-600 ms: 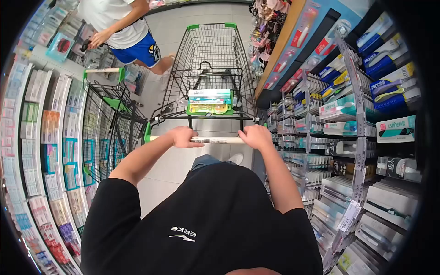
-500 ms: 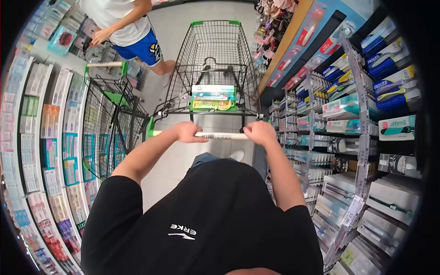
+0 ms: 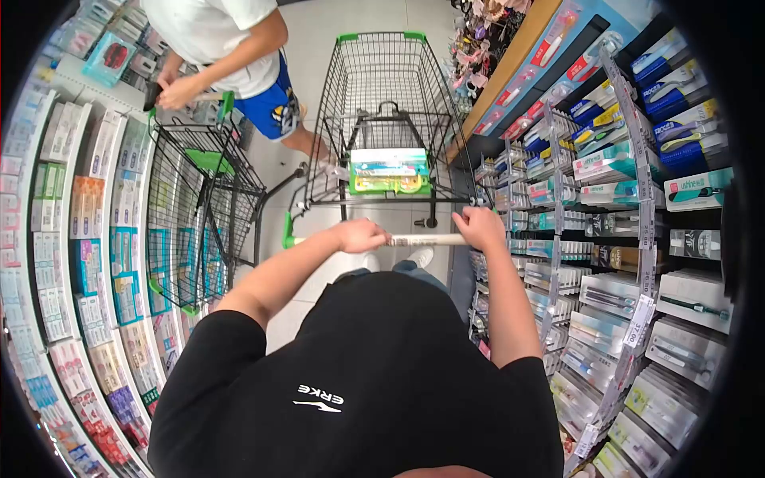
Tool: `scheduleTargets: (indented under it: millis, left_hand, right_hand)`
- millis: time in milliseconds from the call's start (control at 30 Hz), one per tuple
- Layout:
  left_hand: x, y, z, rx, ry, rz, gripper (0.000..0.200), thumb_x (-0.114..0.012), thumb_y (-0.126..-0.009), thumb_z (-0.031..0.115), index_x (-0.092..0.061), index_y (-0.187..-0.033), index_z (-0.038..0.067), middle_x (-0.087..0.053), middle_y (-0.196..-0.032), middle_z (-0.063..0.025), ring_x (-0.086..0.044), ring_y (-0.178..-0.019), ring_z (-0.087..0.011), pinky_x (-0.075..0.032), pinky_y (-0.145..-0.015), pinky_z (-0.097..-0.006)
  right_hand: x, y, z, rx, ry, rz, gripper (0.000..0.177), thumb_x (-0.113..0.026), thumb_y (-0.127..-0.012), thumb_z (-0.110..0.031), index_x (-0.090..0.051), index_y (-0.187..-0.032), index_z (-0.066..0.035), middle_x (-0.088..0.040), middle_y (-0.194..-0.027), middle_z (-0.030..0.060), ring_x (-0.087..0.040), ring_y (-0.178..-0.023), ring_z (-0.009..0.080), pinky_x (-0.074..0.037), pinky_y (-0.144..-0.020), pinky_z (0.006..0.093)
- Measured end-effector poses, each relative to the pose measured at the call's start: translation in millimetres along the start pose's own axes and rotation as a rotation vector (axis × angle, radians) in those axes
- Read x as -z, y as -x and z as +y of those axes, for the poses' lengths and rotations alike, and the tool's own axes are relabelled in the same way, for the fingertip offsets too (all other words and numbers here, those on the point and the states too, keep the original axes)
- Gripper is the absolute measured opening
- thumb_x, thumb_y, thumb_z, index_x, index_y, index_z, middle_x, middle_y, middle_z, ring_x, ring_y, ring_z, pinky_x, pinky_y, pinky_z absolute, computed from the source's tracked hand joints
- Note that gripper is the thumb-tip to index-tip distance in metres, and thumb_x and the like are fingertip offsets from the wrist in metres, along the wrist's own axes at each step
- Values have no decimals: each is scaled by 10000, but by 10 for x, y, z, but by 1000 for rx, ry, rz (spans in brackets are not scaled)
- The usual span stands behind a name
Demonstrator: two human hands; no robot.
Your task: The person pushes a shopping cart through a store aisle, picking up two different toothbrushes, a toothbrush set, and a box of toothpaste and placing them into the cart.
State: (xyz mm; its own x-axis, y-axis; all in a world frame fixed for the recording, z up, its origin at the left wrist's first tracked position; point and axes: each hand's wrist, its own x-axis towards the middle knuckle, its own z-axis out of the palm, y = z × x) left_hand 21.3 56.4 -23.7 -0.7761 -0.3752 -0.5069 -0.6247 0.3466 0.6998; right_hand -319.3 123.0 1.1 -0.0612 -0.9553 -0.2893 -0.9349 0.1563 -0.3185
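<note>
A wire shopping cart with green corner pieces stands in front of me. Its pale handlebar runs crosswise before my body. My left hand is wrapped round the left-middle part of the bar. Near the bar's right end, my right hand grips it too, fingers curled over. Just beyond the bar is a colourful panel with a green frame, showing what look like packaged products. Wire mesh and black bars lie behind it.
A second wire cart stands at left, beside a shelf of boxed goods. A person in a white shirt is at its handle. Racks of packaged toothbrushes line the right, close to my cart. Hair accessories hang farther ahead.
My cart and both hands have shifted right in view, still on the handlebar. The other person has come nearer, and their hands are now together by the second cart's handle.
</note>
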Motion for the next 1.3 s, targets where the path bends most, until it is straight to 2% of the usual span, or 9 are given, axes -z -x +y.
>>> scheduleTargets:
  millis: [167, 300, 367, 733, 967, 1167, 1233, 1267, 1300]
  left_hand:
    - [-268, 31, -68, -37, 64, -53, 461, -355, -1034, 353, -701, -1045, 48, -762, -932, -109, -710, -706, -262, -580, -769, -433]
    - [-345, 109, 5, -20, 138, -88, 579, -339, -1082, 444, -707, -1014, 4, -758, -900, -108, -681, -646, -249, -579, -716, -415]
    - [-342, 175, 112, 38, 183, -144, 663, -311, -1095, 507, -728, -1028, -4, -763, -923, -143, -709, -717, -280, -584, -779, -449]
    - [-657, 237, 232, 96, 220, -136, 728, -344, -1078, 582, -719, -984, -35, -747, -902, -133, -682, -620, -250, -588, -721, -428]
    - [-819, 318, 403, 161, 198, -132, 756, -373, -1057, 625, -714, -981, -46, -743, -886, -134, -686, -617, -245, -588, -705, -424]
    - [-1114, 420, 479, 172, 156, -73, 804, -362, -1039, 683, -744, -1028, -24, -736, -859, -155, -713, -686, -255, -585, -744, -431]
    - [-1171, 510, 602, 197, 121, 55, 744, -364, -1053, 648, -732, -1068, 2, -723, -811, -182, -726, -764, -322, -566, -786, -452]
    - [-1274, 465, 487, 150, 43, 107, 792, -343, -1034, 701, -736, -1106, 17, -750, -910, -193, -730, -916, -352, -560, -892, -469]
    - [-1334, 513, 543, 153, 41, 105, 792, -343, -1034, 701, -736, -1106, 17, -750, -910, -193, -730, -916, -352, -560, -892, -469]
  right_hand:
    - [-39, 216, -11, -4, -2, 23, 430, -634, -924, -463, -687, -739, -79, -720, -802, 171, -697, -820, 400, -549, -736, 514]
    - [-93, 381, -2, -10, -7, 31, 402, -637, -914, -438, -676, -727, -85, -716, -786, 156, -695, -804, 394, -547, -733, 511]
    - [-131, 459, 20, -12, 1, 32, 399, -636, -914, -434, -673, -726, -84, -714, -785, 156, -694, -802, 394, -547, -734, 511]
    - [-171, 795, 54, -34, 59, -8, 391, -617, -926, -444, -705, -782, -91, -730, -815, 158, -708, -845, 396, -560, -785, 514]
    - [-275, 1079, 149, -51, 56, -7, 383, -610, -927, -440, -708, -783, -99, -736, -835, 160, -708, -856, 399, -561, -793, 519]
    - [-403, 1451, 221, -25, 3, 65, 392, -620, -931, -437, -684, -759, -91, -720, -802, 150, -698, -829, 389, -550, -755, 521]
    - [-422, 1561, 251, -18, -11, 48, 397, -612, -936, -440, -680, -762, -90, -722, -822, 153, -699, -848, 389, -550, -763, 526]
    - [-437, 1619, 267, -26, -13, 42, 398, -603, -941, -440, -683, -765, -92, -725, -835, 154, -699, -862, 389, -551, -771, 530]
    - [-457, 1680, 283, -25, -16, 41, 398, -603, -941, -440, -683, -765, -92, -725, -835, 154, -699, -862, 389, -551, -771, 530]
